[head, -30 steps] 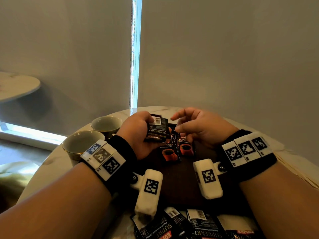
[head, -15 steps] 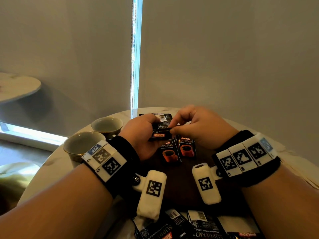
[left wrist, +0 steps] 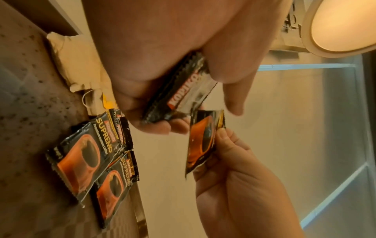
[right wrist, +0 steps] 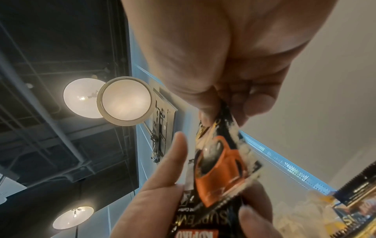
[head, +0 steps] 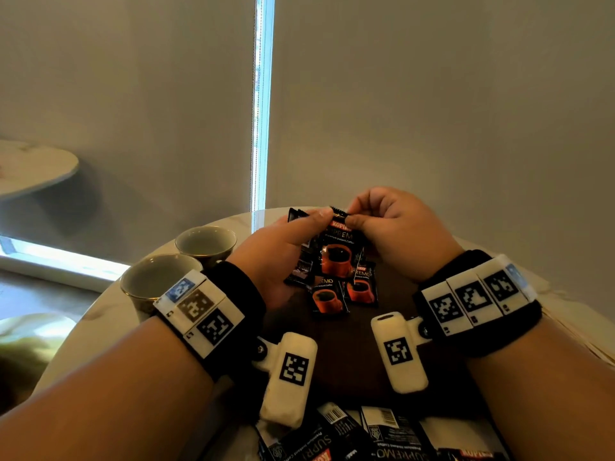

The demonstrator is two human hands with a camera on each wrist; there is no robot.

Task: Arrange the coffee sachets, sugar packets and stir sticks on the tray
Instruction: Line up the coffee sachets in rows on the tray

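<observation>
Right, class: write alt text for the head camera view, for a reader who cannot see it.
Both hands, left hand and right hand, pinch one coffee sachet above a dark tray holding two more sachets. Two cups stand left.

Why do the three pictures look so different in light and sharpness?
Head view: dim, with bright daylight glaring through the gap in the blinds, so the tray looks nearly black. Left wrist view: warm orange cast, the held coffee sachet motion-blurred. Right wrist view: ceiling lamp glares, the sachet smeared, straight lines bent by the wide lens.
</observation>
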